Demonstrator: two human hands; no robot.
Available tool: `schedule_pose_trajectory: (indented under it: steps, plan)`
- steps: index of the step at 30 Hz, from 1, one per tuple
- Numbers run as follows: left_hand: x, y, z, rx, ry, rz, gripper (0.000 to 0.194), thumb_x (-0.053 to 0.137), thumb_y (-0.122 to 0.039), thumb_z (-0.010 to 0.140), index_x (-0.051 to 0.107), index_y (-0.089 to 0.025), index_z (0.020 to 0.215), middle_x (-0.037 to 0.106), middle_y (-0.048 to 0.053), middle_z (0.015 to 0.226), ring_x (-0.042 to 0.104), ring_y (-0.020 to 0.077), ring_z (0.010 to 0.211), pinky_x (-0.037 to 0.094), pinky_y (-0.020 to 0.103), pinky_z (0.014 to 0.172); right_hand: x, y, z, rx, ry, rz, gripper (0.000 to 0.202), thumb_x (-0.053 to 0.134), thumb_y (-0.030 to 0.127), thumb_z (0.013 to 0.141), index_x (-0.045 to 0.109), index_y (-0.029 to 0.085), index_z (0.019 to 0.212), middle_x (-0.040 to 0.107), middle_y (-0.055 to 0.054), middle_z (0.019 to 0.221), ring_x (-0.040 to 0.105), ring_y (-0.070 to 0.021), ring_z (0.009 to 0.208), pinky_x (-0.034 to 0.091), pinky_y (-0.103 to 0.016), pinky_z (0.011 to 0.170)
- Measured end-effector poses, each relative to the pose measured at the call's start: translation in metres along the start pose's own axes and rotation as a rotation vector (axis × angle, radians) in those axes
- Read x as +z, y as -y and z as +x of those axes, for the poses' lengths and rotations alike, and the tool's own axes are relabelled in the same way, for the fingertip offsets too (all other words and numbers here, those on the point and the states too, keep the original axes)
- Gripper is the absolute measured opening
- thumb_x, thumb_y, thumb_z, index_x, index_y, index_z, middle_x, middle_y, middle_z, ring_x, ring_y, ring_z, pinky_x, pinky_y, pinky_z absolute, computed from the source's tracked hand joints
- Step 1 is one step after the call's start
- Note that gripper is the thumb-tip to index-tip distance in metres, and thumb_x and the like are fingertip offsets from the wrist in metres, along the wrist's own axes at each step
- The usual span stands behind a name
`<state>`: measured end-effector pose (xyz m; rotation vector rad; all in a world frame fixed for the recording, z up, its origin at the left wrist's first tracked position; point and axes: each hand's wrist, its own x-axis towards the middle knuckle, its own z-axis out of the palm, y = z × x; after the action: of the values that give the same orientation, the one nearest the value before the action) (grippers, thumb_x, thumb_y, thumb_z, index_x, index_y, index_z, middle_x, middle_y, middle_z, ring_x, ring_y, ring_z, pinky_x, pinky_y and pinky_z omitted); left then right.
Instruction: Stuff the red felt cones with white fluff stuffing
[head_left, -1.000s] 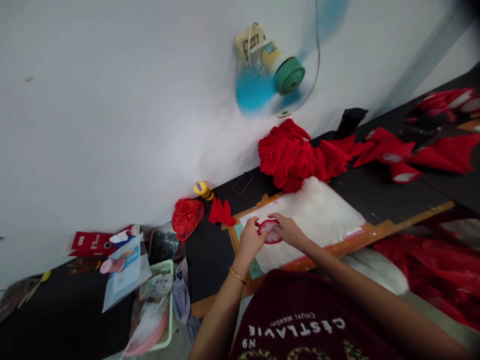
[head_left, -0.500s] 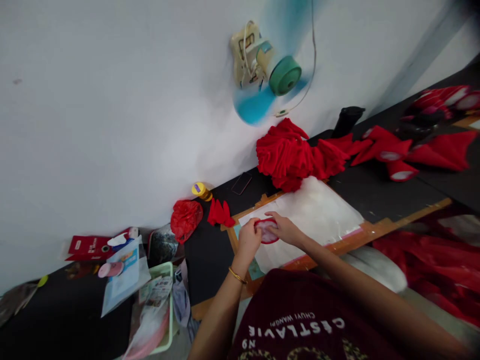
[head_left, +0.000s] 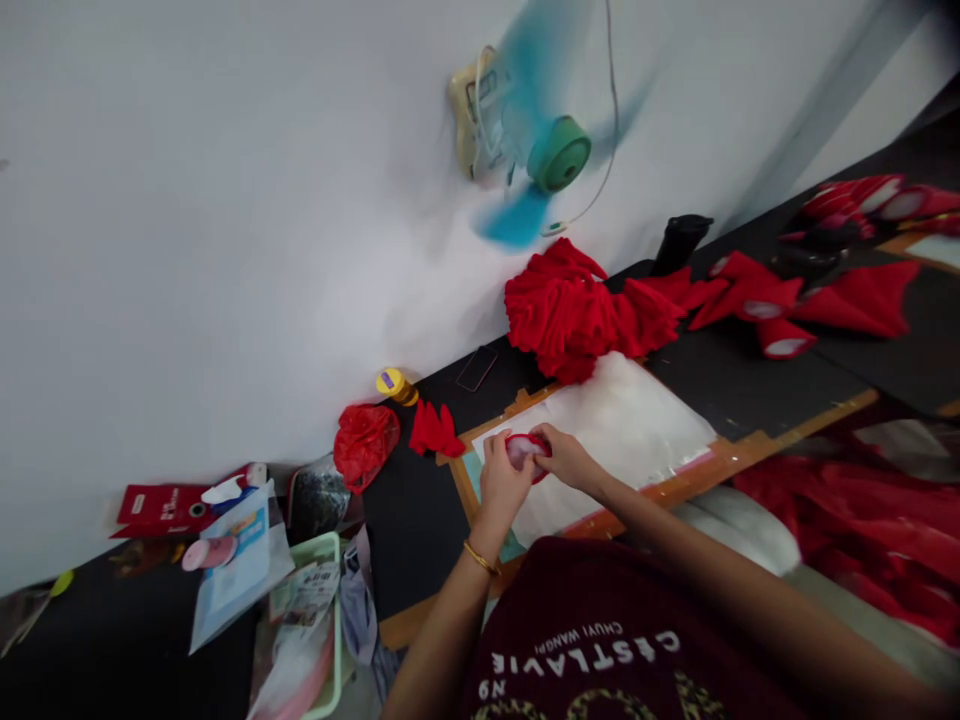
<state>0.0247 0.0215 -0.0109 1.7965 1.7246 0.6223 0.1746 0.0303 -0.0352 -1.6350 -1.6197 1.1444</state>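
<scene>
A small red fabric piece (head_left: pixel 527 452) with white filling in its opening is held between both hands over the white sheet. My left hand (head_left: pixel 504 480), with a gold bracelet at the wrist, wraps round its left side, thumb at the opening. My right hand (head_left: pixel 564 458) grips the right edge with bent fingers. White stuffing (head_left: pixel 626 400) lies on the board just beyond. Behind it rises a heap of red fabric pieces (head_left: pixel 562 310). A few small red pieces (head_left: pixel 435 430) rest to the left of the board.
On the black table are a phone (head_left: pixel 477 369), a yellow-lidded jar (head_left: pixel 397 386), a red plastic bag (head_left: pixel 365 446) and a black container (head_left: pixel 681 243). A green basket (head_left: pixel 336 620) stands lower left. A spinning fan (head_left: pixel 559 155) hangs on the wall. Red filled pieces (head_left: pixel 765 300) lie right.
My left hand has turned further round the red piece, and my right fingers have moved from inside its opening to its right edge. The view has shifted slightly.
</scene>
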Motion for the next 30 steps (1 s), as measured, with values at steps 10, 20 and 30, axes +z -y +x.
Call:
schedule_pose_trajectory:
  steps: [10,20,30]
  plan:
    - [-0.010,0.013,0.012,-0.078,-0.102,-0.079,0.029,0.050,-0.005,0.074,0.065,-0.017,0.097,0.067,0.008,0.097,0.063,0.0221,0.096,0.048,0.035,0.089,-0.007,0.001,0.005,-0.007,0.041,0.211,0.041,0.065,0.020,0.076,0.056,0.016,0.115,0.065,-0.009,0.113,0.061,-0.0141,0.076,0.053,-0.029,0.071]
    - [-0.003,0.009,-0.006,0.358,-0.274,-0.184,0.033,0.049,0.003,0.071,0.057,-0.020,0.094,0.055,0.006,0.100,0.056,0.0213,0.101,0.048,0.038,0.092,-0.018,-0.003,-0.005,0.205,0.235,0.822,0.048,0.055,0.059,0.089,0.063,0.019,0.115,0.068,-0.010,0.113,0.063,-0.0224,0.100,0.054,-0.032,0.078]
    - [0.017,0.083,-0.054,0.171,0.081,0.000,0.061,0.046,-0.004,0.079,0.041,-0.016,0.139,0.037,0.017,0.149,0.034,0.0263,0.142,0.031,0.048,0.118,0.030,-0.060,0.028,-0.272,0.042,0.267,0.035,0.067,0.037,0.079,0.067,0.019,0.110,0.068,-0.010,0.112,0.062,-0.0271,0.107,0.047,-0.047,0.101]
